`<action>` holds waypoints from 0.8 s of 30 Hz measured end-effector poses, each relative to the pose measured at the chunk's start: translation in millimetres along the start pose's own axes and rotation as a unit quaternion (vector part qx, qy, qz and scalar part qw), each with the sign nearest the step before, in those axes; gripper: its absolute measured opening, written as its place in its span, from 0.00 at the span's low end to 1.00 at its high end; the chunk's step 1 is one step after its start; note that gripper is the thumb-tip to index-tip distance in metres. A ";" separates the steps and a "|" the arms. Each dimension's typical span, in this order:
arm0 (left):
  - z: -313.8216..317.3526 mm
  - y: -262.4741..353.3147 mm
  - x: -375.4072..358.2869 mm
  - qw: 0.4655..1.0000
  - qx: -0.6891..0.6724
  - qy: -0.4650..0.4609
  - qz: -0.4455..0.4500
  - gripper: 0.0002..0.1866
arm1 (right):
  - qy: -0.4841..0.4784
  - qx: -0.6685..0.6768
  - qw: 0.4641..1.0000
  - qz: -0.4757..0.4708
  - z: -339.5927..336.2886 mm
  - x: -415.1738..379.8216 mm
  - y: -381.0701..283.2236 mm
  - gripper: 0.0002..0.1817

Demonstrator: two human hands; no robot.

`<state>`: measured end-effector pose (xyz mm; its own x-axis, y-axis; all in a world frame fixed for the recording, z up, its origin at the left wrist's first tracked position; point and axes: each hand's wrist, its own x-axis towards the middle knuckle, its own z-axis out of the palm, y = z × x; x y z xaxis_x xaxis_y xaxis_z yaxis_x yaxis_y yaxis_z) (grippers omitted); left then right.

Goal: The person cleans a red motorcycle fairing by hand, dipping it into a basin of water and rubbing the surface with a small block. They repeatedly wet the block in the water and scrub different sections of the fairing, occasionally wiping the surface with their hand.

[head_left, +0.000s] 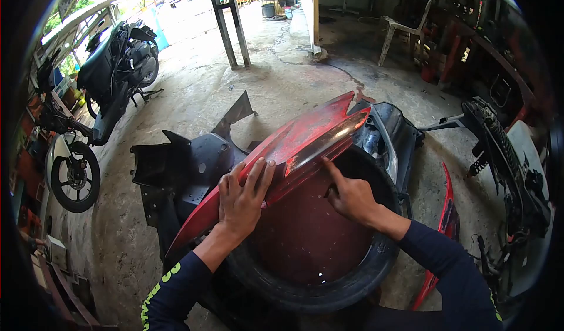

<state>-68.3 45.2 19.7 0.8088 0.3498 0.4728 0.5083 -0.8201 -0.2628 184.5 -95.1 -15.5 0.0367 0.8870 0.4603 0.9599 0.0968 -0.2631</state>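
Note:
A long red motorcycle fairing panel (276, 143), scuffed and with a shiny bare strip, slants across the top of a round black tub (329, 300). My left hand (244, 196) steadies it, fingers laid over its lower-left face and the thumb out of sight. At the panel's near edge, my right hand (355, 201) touches with a stretched index finger; its thumb is apart and the other fingers are curled. I make out nothing held in that hand. Reddish-brown water (311, 237) with small pale flecks fills the tub beneath.
Black plastic motorcycle parts (200, 166) lie behind and left of the tub. Another red panel (447, 219) is on the floor at right, near a motorcycle frame (499, 149). A motorcycle (111, 78) stands at left. Behind are a metal post (230, 25) and a plastic chair (405, 28).

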 end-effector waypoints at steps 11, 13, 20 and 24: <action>7.8 32.7 -8.7 0.996 -0.024 -0.088 -0.025 0.55 | 0.071 0.013 0.993 -0.098 9.5 -16.2 25.0 0.22; 6.4 36.1 -7.8 0.996 -0.017 -0.090 -0.024 0.57 | 0.045 -0.020 0.994 -0.093 12.7 -18.5 27.6 0.22; 3.6 40.7 -7.1 0.996 0.003 -0.089 -0.023 0.60 | 0.191 0.032 0.981 0.001 -3.0 -7.7 51.3 0.23; -2.5 44.0 0.3 0.997 -0.014 -0.068 -0.027 0.42 | 0.074 0.001 0.993 -0.093 10.1 -7.8 33.2 0.22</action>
<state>-46.4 8.0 10.4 0.8140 0.4510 0.3661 0.5455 -0.8100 -0.2151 213.3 -94.3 -36.4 -0.1007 0.7780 0.6201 0.9535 0.2535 -0.1632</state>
